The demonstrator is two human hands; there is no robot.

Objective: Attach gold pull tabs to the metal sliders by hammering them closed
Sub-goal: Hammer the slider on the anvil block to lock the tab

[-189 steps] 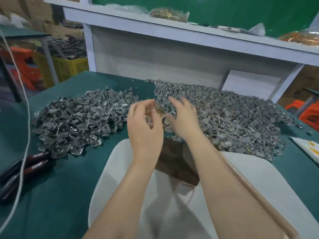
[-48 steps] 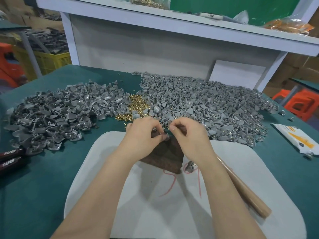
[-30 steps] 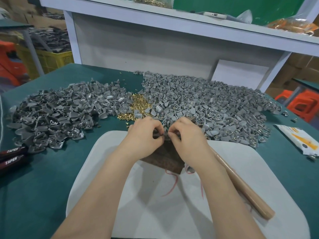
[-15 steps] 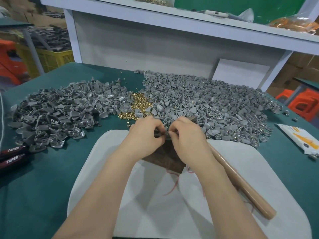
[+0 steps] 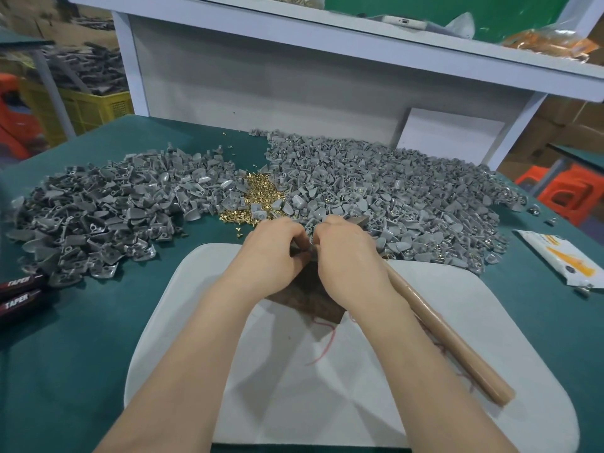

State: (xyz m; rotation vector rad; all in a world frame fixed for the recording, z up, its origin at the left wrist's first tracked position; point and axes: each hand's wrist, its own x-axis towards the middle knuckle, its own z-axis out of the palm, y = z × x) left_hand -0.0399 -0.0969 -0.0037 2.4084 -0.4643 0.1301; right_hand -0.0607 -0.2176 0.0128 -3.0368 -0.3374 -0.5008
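Gold pull tabs (image 5: 258, 197) lie in a small loose heap on the green worktop (image 5: 81, 354), between two far larger heaps of grey metal sliders, one to the left (image 5: 108, 207) and one to the right (image 5: 376, 197); a few stray tabs lie scattered at the heap's near edge. Just in front of them the left grip (image 5: 271, 253) and right grip (image 5: 346, 256) meet fingertip to fingertip, fingers curled, both pinching a small grey piece (image 5: 310, 249) that is too hidden to make out further. They work above a dark brown block (image 5: 310, 299) that rests on a white board (image 5: 490, 354). A wooden hammer handle (image 5: 447, 341) lies on the board beside the right forearm, its head out of sight; a red thread (image 5: 323, 344) trails off the block. Red handles marked TAPER (image 5: 19, 295) sit at the left edge; a white and orange packet (image 5: 562, 259) lies to the right.
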